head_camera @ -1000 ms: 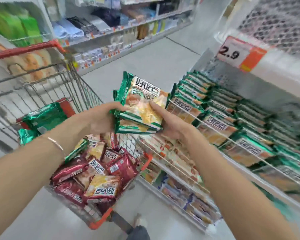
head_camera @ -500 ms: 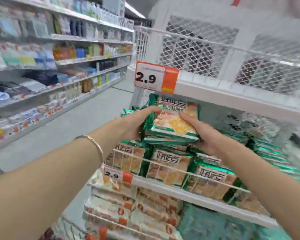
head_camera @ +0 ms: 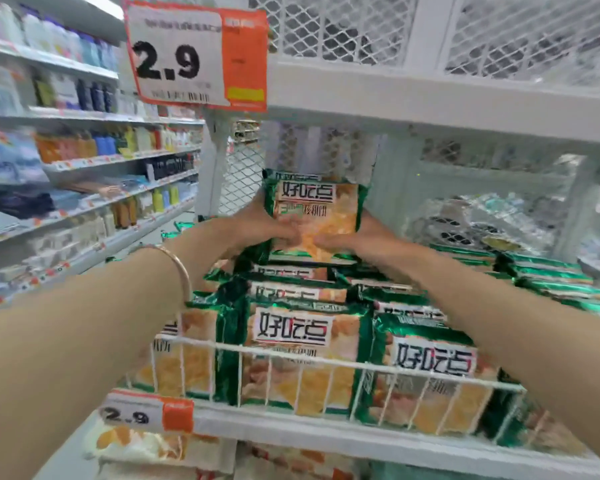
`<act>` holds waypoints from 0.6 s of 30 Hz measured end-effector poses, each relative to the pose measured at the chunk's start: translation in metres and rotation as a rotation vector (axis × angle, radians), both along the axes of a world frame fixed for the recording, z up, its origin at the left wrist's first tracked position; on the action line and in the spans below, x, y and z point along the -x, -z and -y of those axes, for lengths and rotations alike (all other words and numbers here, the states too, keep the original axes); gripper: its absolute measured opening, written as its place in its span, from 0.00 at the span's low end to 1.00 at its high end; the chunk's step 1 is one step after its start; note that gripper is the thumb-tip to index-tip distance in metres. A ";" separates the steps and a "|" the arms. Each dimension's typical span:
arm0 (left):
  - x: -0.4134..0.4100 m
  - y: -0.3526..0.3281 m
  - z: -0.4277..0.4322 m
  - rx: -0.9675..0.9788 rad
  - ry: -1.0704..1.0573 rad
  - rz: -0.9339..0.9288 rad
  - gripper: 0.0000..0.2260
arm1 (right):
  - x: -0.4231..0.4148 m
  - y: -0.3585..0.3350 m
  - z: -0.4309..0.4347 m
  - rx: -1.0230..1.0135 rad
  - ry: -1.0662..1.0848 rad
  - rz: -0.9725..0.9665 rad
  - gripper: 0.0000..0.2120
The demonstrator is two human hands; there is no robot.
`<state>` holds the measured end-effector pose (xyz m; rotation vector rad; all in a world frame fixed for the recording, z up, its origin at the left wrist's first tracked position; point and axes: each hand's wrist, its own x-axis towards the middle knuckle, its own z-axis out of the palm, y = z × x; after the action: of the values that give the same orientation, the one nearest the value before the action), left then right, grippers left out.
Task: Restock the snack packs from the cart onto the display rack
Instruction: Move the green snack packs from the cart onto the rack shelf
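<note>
Since the frame half a second earlier, the stack of snack packs (head_camera: 314,216) has been carried deeper and higher into the display rack (head_camera: 326,364), and the price tag (head_camera: 194,57) now fills the view's 11 o'clock. Fingers (head_camera: 284,233) of the left hand (head_camera: 257,226) and of the right hand (head_camera: 364,237) clasp the stack from its 9 and 3 o'clock edges, with digits meeting on its front face near 6 o'clock. The stack stands nearly upright, above the rear shelved packs (head_camera: 291,336); whether it touches them cannot be told. Likely hazard: glossy wrappers let the hidden packs behind the front one slip out of the clasp, or a stack set on the uneven rear row topples forward onto the front rows. Both forearms reach fully forward, converging from 8 and 4 o'clock, with a bracelet (head_camera: 182,271) on the left wrist.
</note>
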<state>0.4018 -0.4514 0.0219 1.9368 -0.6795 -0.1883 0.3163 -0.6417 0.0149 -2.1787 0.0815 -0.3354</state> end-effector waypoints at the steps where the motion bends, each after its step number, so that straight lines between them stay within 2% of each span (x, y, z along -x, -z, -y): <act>1: -0.005 -0.002 0.002 -0.033 0.004 0.019 0.46 | -0.005 -0.003 0.002 0.020 0.003 0.016 0.38; 3: -0.016 -0.004 0.007 -0.070 -0.011 0.093 0.30 | -0.015 -0.004 0.005 0.066 0.040 0.049 0.40; 5: -0.022 -0.006 0.011 -0.103 -0.031 0.148 0.25 | -0.021 0.002 0.004 0.088 0.078 0.046 0.43; 8: -0.023 -0.007 0.007 -0.245 -0.023 0.157 0.32 | -0.025 0.008 0.008 0.101 0.127 -0.024 0.48; 11: -0.012 -0.015 -0.007 -0.316 -0.046 0.146 0.46 | -0.020 -0.005 0.006 0.139 0.175 -0.124 0.68; 12: -0.005 -0.018 -0.015 -0.333 -0.095 0.133 0.50 | -0.012 -0.013 0.001 0.170 0.191 -0.191 0.71; 13: 0.002 -0.018 -0.025 -0.355 -0.142 0.122 0.51 | -0.004 -0.019 -0.004 0.197 0.216 -0.253 0.68; 15: 0.020 -0.014 -0.048 -0.406 -0.192 0.147 0.43 | 0.018 -0.026 -0.017 0.259 0.253 -0.287 0.60; 18: 0.053 -0.002 -0.098 -0.491 -0.244 0.263 0.33 | 0.051 -0.024 -0.050 0.530 0.282 -0.145 0.50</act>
<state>0.3491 -0.3529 0.0239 2.5275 -0.5952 0.0623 0.2655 -0.5917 0.0391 -2.7221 0.4258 -0.3898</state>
